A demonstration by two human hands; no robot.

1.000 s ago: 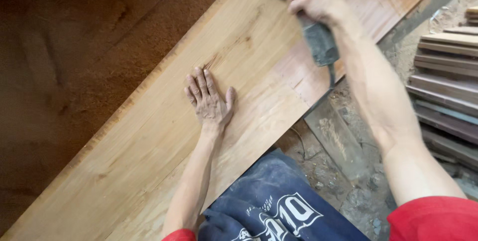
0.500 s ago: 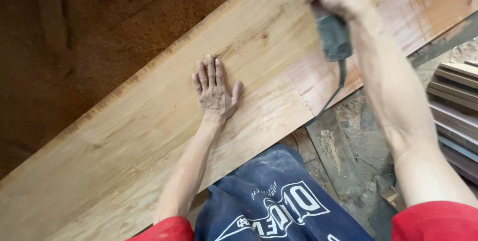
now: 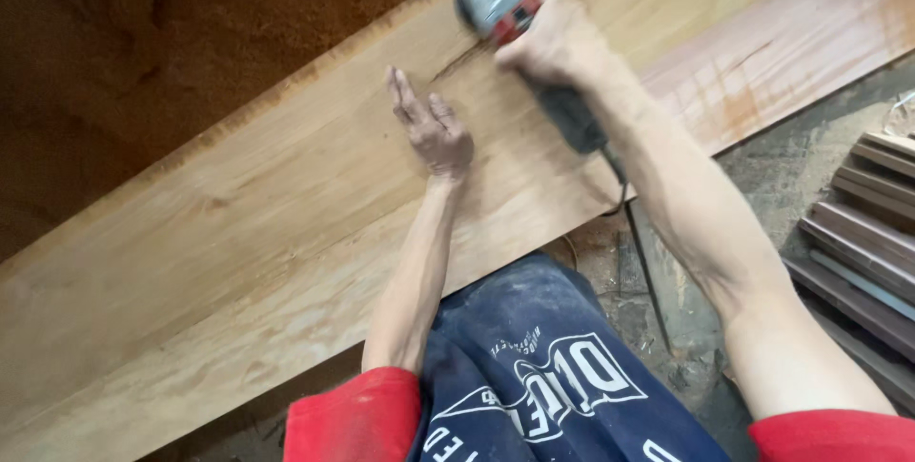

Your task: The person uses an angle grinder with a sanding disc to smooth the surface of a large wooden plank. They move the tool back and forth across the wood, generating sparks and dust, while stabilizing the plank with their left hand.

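Right hand [image 3: 558, 42] is clenched around a grinder [image 3: 519, 38] at 1 o'clock from the half-curled, empty left hand [image 3: 434, 128], over a wide plank [image 3: 238, 233]; sawdust floor [image 3: 143, 33] beyond.

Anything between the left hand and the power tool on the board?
Only bare board with a dark crack in the grain, in the head view. The left hand rests on the board; the right hand grips the power tool.

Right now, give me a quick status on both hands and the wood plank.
Right hand gripping grey-and-red power sander on the long light wooden plank. Left hand on the plank beside it, fingers partly curled. Black cord trails off the near edge.
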